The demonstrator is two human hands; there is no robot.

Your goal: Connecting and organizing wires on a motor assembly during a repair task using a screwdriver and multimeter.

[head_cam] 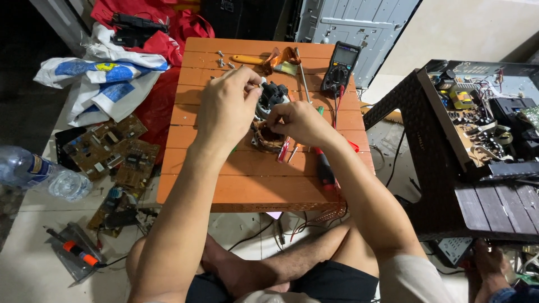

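I see both hands meeting over the middle of the orange desk. The left hand has its fingers pressed together, pinching a small pale part on top of the black motor part. The right hand curls its fingers around the near right side of this part and keeps it above the desk, just over a copper coil. Its long axis seems to run from near to far, tilted up toward the far side, but I cannot tell its exact end. A multimeter lies far right, a red-handled screwdriver near right, and loose screws far left.
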